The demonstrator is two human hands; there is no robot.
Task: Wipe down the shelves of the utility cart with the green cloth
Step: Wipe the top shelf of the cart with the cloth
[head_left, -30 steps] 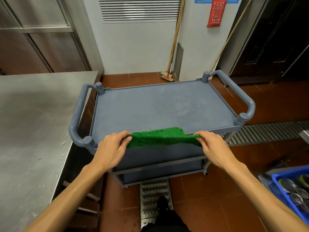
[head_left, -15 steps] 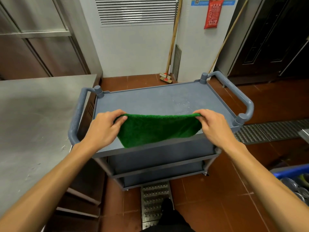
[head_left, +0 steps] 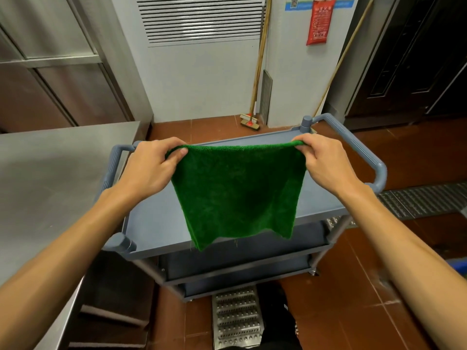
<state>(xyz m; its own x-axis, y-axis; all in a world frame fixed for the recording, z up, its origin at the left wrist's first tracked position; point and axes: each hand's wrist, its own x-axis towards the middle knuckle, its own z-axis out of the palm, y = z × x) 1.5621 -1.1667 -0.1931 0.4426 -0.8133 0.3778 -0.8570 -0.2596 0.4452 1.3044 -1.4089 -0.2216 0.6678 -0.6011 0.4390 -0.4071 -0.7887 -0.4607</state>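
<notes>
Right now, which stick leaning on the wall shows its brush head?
The broom by the vent, red head on the floor; the other stick hides its foot behind the cart.

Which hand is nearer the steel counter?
Left. The left hand pinches one corner of the green cloth beside the steel counter; the right hand pinches the other, farther away.

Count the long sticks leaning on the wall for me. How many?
2. One stick leans beside the vent, brush end on the floor. The second stick leans right of the red sign, its bottom hidden behind the cart.
</notes>
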